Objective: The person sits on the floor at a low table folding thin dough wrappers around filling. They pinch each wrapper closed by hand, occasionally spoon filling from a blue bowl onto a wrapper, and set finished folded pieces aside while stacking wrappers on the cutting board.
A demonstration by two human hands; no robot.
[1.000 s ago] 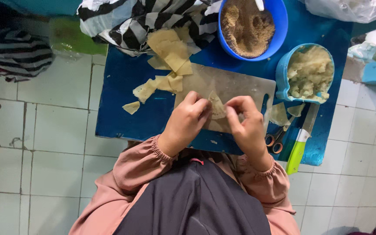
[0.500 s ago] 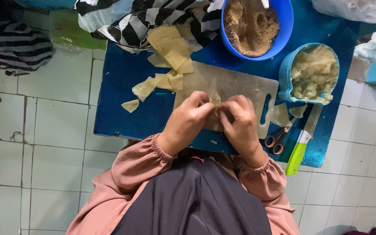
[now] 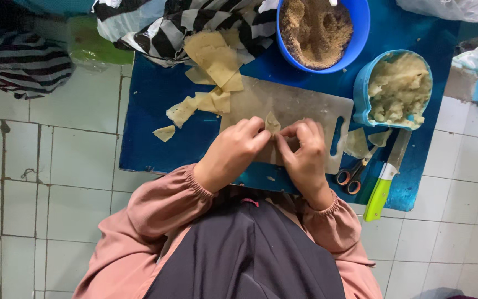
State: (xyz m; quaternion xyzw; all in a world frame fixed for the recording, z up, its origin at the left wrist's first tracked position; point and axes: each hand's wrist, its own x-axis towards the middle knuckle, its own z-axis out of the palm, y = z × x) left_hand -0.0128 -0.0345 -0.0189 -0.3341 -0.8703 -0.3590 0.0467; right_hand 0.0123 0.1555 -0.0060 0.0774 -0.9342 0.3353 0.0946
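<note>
My left hand and my right hand meet over a pale cutting board, both pinching a small folded pale dough wrapper between the fingertips. Only the wrapper's top corner shows above my fingers. The board lies on a low blue table. A pile of flat wrappers sits at the board's far left corner, with loose pieces trailing toward me.
A blue bowl of brown crumbly filling stands behind the board. A light blue container of pale mash is at the right. Scissors and a green-handled knife lie at the table's right front. Striped cloth is at the back.
My hands have drawn closer together and the wrapper has been folded up into a small pinched piece between the fingertips.
</note>
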